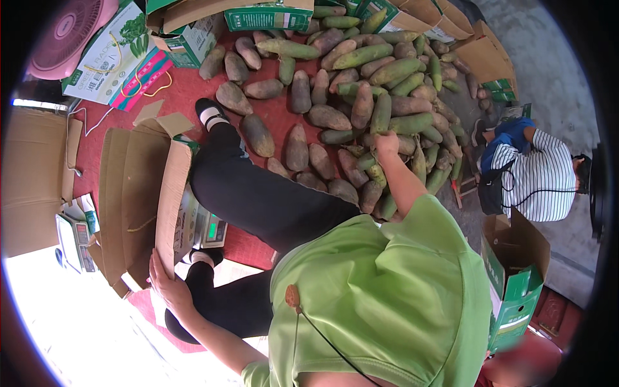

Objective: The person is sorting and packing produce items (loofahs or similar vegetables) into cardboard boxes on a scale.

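My right hand (pixel 387 147) reaches into the heap, its fingers closed round the near end of a long green radish (pixel 382 115). More radishes (pixel 412 122) lie around it, some bright green, others purplish brown and dull with soil. At the left, my left hand (pixel 171 287) grips the near end of an upright flap on an open cardboard box (pixel 173 200), fingers along the board. The box leans beside my legs, and its inside is mostly hidden. A scale (pixel 213 231) with a lit green display shows at its base, partly covered by the box.
A second scale (pixel 75 240) stands at the far left. Printed cartons (pixel 267 18) line the back, near a pink fan (pixel 68 32). Another person in a striped top (pixel 541 171) bends at the right, beyond an open green carton (pixel 516 303). Red sheeting (pixel 187 90) covers the floor.
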`<state>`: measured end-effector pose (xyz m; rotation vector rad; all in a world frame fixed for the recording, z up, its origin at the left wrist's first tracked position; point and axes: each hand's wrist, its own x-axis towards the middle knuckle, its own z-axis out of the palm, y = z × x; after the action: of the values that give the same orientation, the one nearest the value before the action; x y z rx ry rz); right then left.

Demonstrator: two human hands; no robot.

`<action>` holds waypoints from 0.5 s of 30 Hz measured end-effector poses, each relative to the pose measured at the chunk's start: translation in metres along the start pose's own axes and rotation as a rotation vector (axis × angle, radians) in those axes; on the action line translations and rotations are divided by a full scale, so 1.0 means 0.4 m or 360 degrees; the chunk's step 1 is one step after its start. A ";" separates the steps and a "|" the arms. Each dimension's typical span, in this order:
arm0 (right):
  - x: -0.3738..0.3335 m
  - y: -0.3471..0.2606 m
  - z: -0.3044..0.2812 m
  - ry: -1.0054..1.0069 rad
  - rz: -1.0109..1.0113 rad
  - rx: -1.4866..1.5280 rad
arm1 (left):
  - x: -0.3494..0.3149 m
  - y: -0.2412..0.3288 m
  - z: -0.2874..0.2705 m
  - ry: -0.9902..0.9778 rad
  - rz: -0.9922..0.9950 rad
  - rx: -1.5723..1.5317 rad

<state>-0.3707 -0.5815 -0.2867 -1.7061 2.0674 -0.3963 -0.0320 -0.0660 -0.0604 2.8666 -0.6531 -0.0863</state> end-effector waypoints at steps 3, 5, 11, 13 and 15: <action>0.011 0.100 0.013 -0.0172 0.0339 0.0155 | 0.007 0.004 0.007 0.0003 0.0024 0.0022; -0.031 0.060 0.011 -0.0353 0.0582 0.0559 | -0.003 -0.002 0.000 0.0015 -0.0037 0.0006; -0.028 0.031 0.019 -0.0599 0.0821 0.1023 | 0.003 0.001 0.001 0.0011 -0.0009 0.0003; -0.024 0.024 0.029 -0.0537 0.0747 0.1069 | 0.003 0.003 0.001 0.0005 -0.0067 0.0019; -0.033 -0.006 0.023 -0.0637 0.0719 0.1001 | -0.006 0.002 -0.012 -0.0001 -0.0032 -0.0021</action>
<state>-0.3620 -0.5686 -0.2915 -0.8418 1.7110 -0.4495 -0.0340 -0.0647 -0.0558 2.8612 -0.6217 -0.0945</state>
